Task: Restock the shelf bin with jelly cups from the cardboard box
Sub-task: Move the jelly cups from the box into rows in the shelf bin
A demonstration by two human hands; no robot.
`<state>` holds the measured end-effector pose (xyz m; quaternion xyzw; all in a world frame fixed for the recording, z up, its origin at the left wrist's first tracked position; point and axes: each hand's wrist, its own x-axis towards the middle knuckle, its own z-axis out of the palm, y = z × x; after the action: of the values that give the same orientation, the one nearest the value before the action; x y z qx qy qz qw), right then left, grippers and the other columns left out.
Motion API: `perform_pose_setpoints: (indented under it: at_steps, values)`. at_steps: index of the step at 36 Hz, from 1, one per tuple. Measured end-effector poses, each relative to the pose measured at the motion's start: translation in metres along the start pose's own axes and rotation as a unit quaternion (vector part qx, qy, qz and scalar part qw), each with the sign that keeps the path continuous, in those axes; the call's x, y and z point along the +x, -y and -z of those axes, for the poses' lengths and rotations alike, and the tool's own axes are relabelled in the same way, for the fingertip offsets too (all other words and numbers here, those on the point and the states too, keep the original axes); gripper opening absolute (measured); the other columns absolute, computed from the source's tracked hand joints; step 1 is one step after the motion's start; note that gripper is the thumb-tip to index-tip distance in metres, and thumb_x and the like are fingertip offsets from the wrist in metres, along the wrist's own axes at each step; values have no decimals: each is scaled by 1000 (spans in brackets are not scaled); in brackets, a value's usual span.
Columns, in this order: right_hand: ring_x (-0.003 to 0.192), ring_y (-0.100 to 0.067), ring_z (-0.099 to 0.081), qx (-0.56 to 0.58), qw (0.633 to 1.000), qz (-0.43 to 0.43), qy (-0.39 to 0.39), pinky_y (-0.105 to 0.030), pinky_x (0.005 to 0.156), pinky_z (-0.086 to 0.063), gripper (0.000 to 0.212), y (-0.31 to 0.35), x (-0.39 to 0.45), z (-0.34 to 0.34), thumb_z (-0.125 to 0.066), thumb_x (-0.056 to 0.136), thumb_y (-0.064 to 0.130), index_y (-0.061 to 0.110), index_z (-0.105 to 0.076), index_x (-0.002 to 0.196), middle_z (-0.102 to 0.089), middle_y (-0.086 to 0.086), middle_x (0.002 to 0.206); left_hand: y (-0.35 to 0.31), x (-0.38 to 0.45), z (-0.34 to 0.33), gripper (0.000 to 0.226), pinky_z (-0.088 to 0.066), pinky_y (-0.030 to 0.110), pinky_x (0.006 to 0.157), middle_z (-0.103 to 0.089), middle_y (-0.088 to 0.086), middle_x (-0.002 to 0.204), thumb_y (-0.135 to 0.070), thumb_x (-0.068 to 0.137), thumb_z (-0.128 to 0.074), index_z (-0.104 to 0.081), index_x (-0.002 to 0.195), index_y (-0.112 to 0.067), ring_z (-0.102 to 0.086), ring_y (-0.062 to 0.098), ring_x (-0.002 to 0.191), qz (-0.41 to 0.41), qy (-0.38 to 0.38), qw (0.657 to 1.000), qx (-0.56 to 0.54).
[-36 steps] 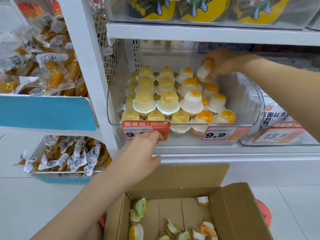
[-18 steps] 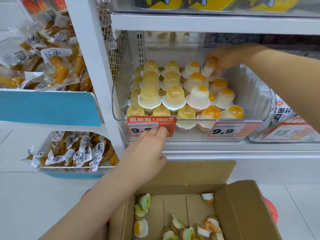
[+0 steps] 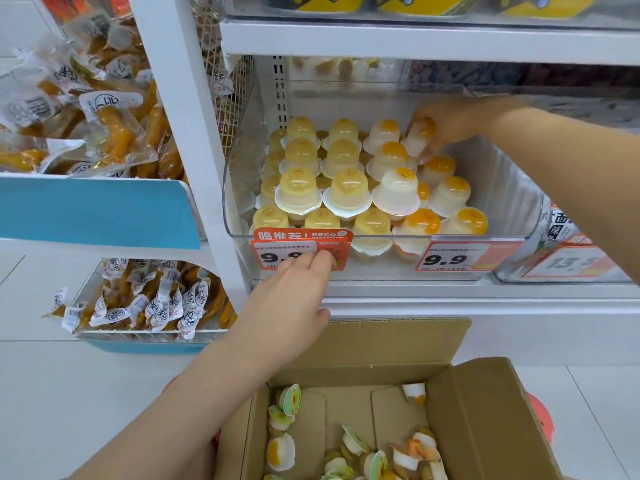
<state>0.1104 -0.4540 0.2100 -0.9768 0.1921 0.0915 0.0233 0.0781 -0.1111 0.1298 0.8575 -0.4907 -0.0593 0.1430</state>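
Note:
A clear plastic shelf bin (image 3: 512, 199) holds several rows of jelly cups stacked upside down, pale yellow ones on the left and white ones with orange tops on the right. My right hand (image 3: 453, 121) reaches into the back right of the bin and grips one white-and-orange jelly cup (image 3: 419, 135), tilted, above the rear row. My left hand (image 3: 294, 296) rests with straight fingers against the bin's front at the orange price tag (image 3: 301, 249). An open cardboard box (image 3: 485, 417) below holds several loose jelly cups.
A white shelf post (image 3: 187, 133) stands left of the bin. Packets of yellow snacks fill the blue-fronted shelf (image 3: 97, 209) and a lower tray (image 3: 145, 306) at left. Another clear bin (image 3: 568, 258) sits to the right. A shelf board runs just above the bin.
My right hand has lowered the jelly cup slightly toward the rear row. My left hand stays on the bin's front. The view has shifted a little closer.

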Motion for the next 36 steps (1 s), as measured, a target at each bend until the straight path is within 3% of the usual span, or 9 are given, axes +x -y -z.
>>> perform_pose_setpoints:
  at_steps: [3,7,11,15,18,21,25,30,36]
  values:
    - [106,-30,-57,31,999,-13,-14,-42,93,-47,64,1,-6,-2,-83,68,35,17,-55,123,-60,-8,122,2,1,-1,42,-48,33,89,-46,-4,127,-19,88,-58,-37,125,-21,-45,15,115,0,5,1000,4]
    - [127,-28,-44,101,988,-32,-111,-36,100,-39,88,4,-35,-13,-83,70,31,16,-35,142,-43,-8,142,5,1,-2,45,-48,36,88,-47,-3,125,-18,86,-60,-37,125,-20,-45,16,116,-2,10,1000,6]
    - [121,-27,-49,135,968,15,-209,-33,95,-40,70,19,-98,-20,-81,72,24,13,-48,134,-52,-8,134,6,-6,-4,47,-48,36,86,-45,-3,128,-19,86,-61,-36,126,-20,-45,17,117,-8,10,1000,14]
    - [99,-23,-57,177,937,83,-288,-32,88,-45,43,39,-180,-50,-78,75,17,13,-61,115,-63,0,108,9,-20,-16,49,-47,38,88,-44,-2,132,-20,86,-61,-36,129,-19,-45,19,121,-12,26,999,21]
    - [90,-14,-55,205,926,117,-295,-19,82,-42,35,55,-233,-91,-77,75,13,10,-64,107,-57,8,97,13,-36,-43,46,-48,41,87,-49,0,127,-19,85,-62,-40,125,-20,-49,20,118,11,43,999,-22]
    - [86,-6,-51,236,937,136,-220,-15,82,-41,33,61,-258,-150,-77,78,22,14,-64,107,-55,18,93,19,-55,-83,46,-47,38,90,-52,0,125,-19,83,-65,-45,124,-19,-52,19,114,50,87,993,-67]
    - [97,-2,-51,249,963,101,1,-21,89,-42,37,63,-268,-234,-75,81,24,23,-59,114,-52,23,100,37,-79,-144,46,-47,37,89,-50,3,125,-14,82,-62,-46,125,-18,-52,20,114,73,198,977,-35]
    - [120,-14,-46,210,957,38,197,-27,97,-41,47,64,-267,-336,-69,85,21,24,-50,127,-51,4,126,50,-99,-221,41,-45,34,88,-51,9,124,-5,81,-56,-48,121,-12,-52,25,110,118,288,948,-70]
    - [116,-23,-49,190,943,-25,273,-30,93,-44,59,68,-257,-408,-68,85,20,19,-41,137,-51,-6,123,46,-113,-300,41,-46,38,92,-56,10,123,-16,86,-58,-48,126,-10,-53,27,113,123,379,914,-78]
